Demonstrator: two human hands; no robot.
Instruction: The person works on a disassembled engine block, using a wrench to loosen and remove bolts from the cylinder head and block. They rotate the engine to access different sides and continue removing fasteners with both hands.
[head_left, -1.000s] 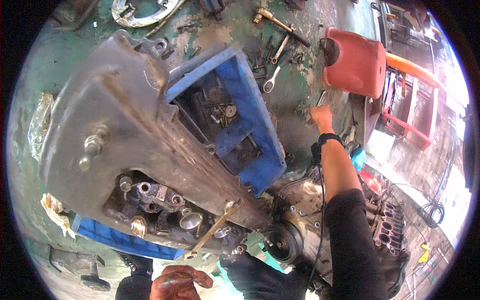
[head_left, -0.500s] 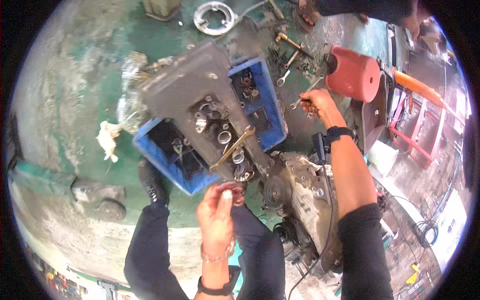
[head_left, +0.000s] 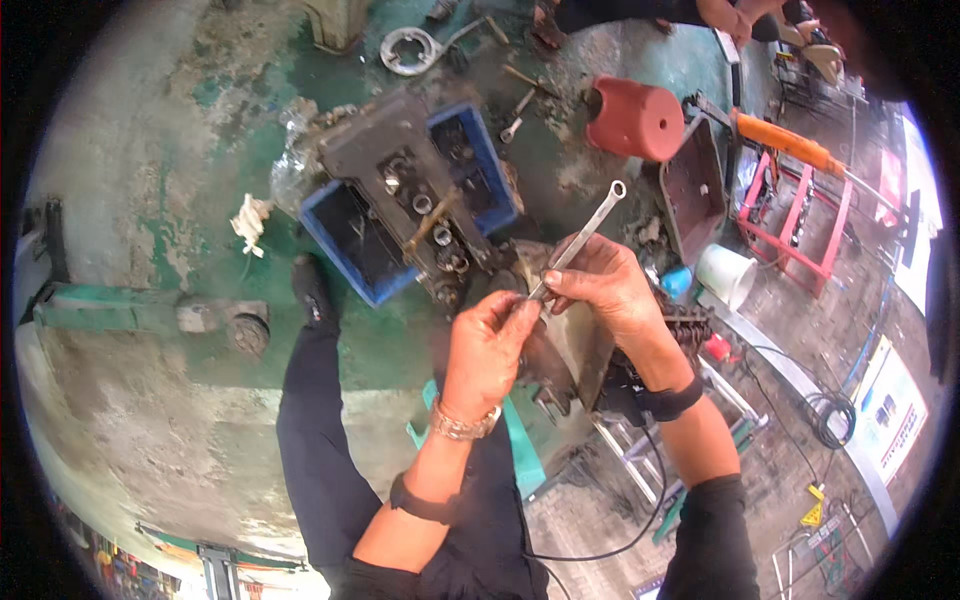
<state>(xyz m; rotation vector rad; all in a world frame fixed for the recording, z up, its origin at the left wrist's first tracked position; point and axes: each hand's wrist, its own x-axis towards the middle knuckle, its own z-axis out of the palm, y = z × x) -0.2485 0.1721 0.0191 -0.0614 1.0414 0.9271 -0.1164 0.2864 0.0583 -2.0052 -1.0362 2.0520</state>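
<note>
Both my hands are close together in front of my body. My right hand (head_left: 608, 288) pinches a silver wrench (head_left: 592, 228), its ring end pointing up and away. My left hand (head_left: 482, 352) is closed, thumb against fingers, at the wrench's lower end; whatever it pinches is too small to make out. Beyond them a grey metal engine casing (head_left: 350, 140) lies across a blue crate (head_left: 384, 288). On the casing rests a brass-coloured wrench (head_left: 432, 222). Behind my hands, a second metal casing (head_left: 585, 345) is partly hidden.
A red stool (head_left: 640, 122) stands at the far right, beside a brown tray (head_left: 690, 205). Further right are a white bucket (head_left: 727, 277), a red metal frame (head_left: 800, 228) and an orange-handled tool (head_left: 788, 143). Another person's hands (head_left: 735, 18) show at the top. A black cable (head_left: 632, 535) runs beside me.
My right hand has come back from the floor near the stool, bringing the silver wrench to my left hand. My left hand has moved right to meet it. The view has shifted.
</note>
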